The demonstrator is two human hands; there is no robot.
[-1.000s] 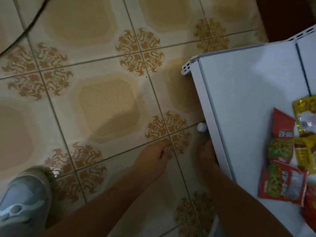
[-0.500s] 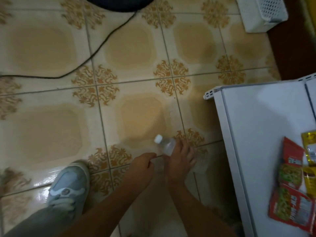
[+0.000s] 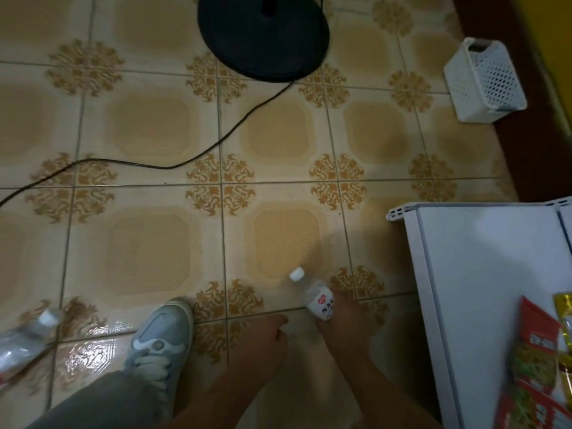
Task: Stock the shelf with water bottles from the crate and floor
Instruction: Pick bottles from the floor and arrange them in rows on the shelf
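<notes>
My right hand point(image 3: 342, 323) grips a small clear water bottle point(image 3: 315, 297) with a white cap, held tilted above the tiled floor just left of the white shelf unit point(image 3: 483, 274). Beside it my left hand point(image 3: 263, 339) hangs with its fingers loosely curled and nothing in it. Another water bottle point(image 3: 24, 339) lies on its side on the floor at the far left edge. The white perforated crate point(image 3: 486, 80) stands on the floor at the upper right; I cannot see inside it.
Red and yellow snack packets point(image 3: 538, 360) lie on the shelf's white top at the right. A black round fan base point(image 3: 263, 35) sits at the top with its cable point(image 3: 148, 164) trailing left across the tiles. My grey sneaker point(image 3: 161, 335) stands near the hands.
My right hand came out from beside the shelf holding the bottle and moved left. The view pulled back, so the fan base, crate and second bottle came into sight.
</notes>
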